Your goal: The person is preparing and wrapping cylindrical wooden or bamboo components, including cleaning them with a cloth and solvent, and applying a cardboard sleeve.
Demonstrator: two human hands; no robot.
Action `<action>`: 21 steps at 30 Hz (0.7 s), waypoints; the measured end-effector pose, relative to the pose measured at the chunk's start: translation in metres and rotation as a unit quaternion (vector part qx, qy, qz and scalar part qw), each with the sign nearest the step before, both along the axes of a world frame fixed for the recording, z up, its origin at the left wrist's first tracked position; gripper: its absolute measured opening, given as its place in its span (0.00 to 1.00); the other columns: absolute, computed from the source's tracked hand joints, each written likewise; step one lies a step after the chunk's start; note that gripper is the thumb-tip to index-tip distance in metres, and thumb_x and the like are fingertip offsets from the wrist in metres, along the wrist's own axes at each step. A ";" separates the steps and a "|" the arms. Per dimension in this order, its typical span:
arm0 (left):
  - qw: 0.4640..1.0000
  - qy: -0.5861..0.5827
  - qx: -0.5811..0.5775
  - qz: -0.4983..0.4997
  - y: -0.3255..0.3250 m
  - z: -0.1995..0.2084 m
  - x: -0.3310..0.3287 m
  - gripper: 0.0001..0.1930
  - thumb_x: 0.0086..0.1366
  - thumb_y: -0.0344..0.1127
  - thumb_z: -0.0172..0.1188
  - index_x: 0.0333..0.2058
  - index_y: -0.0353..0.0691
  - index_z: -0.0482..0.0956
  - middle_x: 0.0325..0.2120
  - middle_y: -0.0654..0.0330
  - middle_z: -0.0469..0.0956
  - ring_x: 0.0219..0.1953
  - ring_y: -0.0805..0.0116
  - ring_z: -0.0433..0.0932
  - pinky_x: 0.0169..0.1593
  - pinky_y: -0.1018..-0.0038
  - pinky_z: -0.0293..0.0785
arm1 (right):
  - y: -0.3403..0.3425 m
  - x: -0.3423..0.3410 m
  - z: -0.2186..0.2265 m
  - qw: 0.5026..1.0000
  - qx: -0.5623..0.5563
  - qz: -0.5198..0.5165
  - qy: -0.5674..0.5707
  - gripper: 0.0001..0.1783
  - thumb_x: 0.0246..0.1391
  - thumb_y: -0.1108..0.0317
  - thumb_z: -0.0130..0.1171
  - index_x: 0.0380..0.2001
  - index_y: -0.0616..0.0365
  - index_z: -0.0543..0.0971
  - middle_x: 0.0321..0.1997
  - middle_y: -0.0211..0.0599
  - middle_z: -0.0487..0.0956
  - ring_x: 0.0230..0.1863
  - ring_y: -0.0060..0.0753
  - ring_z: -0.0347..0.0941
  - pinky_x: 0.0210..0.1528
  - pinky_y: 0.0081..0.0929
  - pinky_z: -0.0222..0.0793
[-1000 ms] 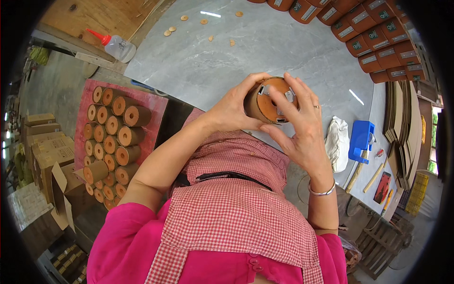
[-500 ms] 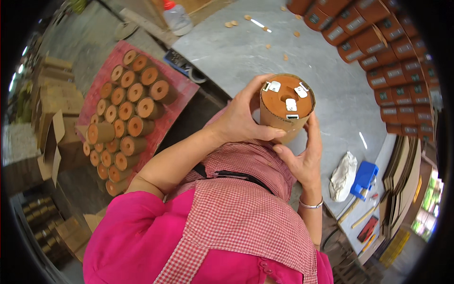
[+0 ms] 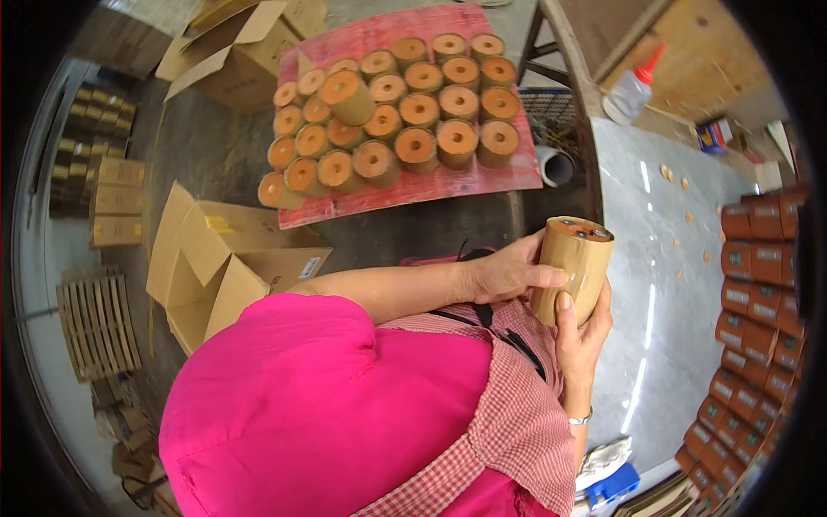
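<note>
Between my hands I hold a tan cylinder (image 3: 575, 274) with an orange top. Small metal pieces sit on that top, inside the cylinder's rim. My left hand (image 3: 515, 272) is closed round its left side, the thumb lying across the front. From below and the right, my right hand (image 3: 587, 332) grips its lower part, thumb pressed to the wall; some of its fingers are hidden behind. The cylinder is tilted a little, over the near edge of a grey worktable (image 3: 659, 284).
Left of the table, a red board (image 3: 508, 177) bears rows of similar orange-topped cylinders (image 3: 457, 142), one stacked on others. Open cartons (image 3: 202, 258) stand on the floor. Red-brown boxes (image 3: 758, 297) line the table's right. A red-tipped bottle (image 3: 629, 93) stands at the back.
The view has swung left, bringing the red board and cartons nearer the middle. Both hands still grip the cylinder, which now shows more of its side and less of its top.
</note>
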State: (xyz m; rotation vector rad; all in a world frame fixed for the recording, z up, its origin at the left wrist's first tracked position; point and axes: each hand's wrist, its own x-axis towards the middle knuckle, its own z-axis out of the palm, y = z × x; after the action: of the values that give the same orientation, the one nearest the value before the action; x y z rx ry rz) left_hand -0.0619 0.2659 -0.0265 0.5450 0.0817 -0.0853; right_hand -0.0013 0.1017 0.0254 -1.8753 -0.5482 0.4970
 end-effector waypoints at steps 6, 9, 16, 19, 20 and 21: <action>0.998 0.048 -0.018 0.040 0.026 -0.008 -0.025 0.35 0.66 0.41 0.66 0.67 0.40 0.60 0.60 0.58 0.70 0.63 0.65 0.70 0.67 0.63 0.67 | 0.045 0.004 -0.020 0.993 -0.077 0.067 -0.065 0.35 0.58 0.54 0.66 0.60 0.69 0.72 0.45 0.58 0.82 0.49 0.46 0.81 0.52 0.38 0.75; 0.988 0.100 -0.083 0.081 0.035 -0.017 -0.027 0.29 0.69 0.41 0.62 0.65 0.40 0.64 0.58 0.57 0.74 0.60 0.62 0.74 0.65 0.61 0.70 | 0.061 0.013 -0.027 0.975 -0.129 0.117 -0.141 0.37 0.60 0.53 0.65 0.63 0.69 0.69 0.43 0.56 0.81 0.42 0.43 0.81 0.44 0.36 0.77; 0.905 -0.001 -0.338 0.260 0.138 -0.054 0.019 0.31 0.68 0.60 0.56 0.59 0.42 0.71 0.55 0.52 0.75 0.58 0.49 0.75 0.59 0.50 0.77 | 0.070 0.020 -0.010 0.993 -0.071 0.089 -0.008 0.39 0.61 0.67 0.65 0.69 0.67 0.60 0.48 0.49 0.80 0.40 0.31 0.81 0.45 0.28 0.78; 0.842 -0.016 -0.404 0.357 0.213 -0.059 0.048 0.32 0.70 0.62 0.51 0.58 0.39 0.71 0.55 0.50 0.74 0.57 0.47 0.75 0.58 0.49 0.80 | 0.046 0.022 -0.035 0.992 -0.099 0.072 -0.006 0.37 0.61 0.70 0.63 0.69 0.67 0.60 0.44 0.46 0.82 0.40 0.30 0.81 0.45 0.28 0.78; 0.822 -0.020 -0.414 0.390 0.236 -0.063 0.054 0.33 0.70 0.65 0.49 0.57 0.39 0.71 0.55 0.51 0.74 0.56 0.48 0.76 0.57 0.49 0.81 | 0.037 0.020 -0.044 0.990 -0.093 0.086 -0.070 0.36 0.62 0.72 0.62 0.69 0.67 0.60 0.41 0.44 0.82 0.39 0.29 0.81 0.44 0.28 0.78; 0.802 -0.022 -0.413 0.430 0.255 -0.068 0.059 0.34 0.70 0.65 0.50 0.57 0.39 0.71 0.55 0.51 0.74 0.56 0.48 0.76 0.57 0.49 0.81 | 0.033 0.016 -0.043 0.991 -0.114 0.073 -0.023 0.36 0.62 0.73 0.61 0.69 0.67 0.60 0.41 0.44 0.82 0.38 0.29 0.81 0.44 0.28 0.78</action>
State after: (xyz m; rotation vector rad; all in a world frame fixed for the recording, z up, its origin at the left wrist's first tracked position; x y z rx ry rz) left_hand -0.0028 0.5214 -0.0949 -0.4088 0.2262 0.7635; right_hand 0.0148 0.1348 -0.0180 -2.0781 -0.6859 0.6357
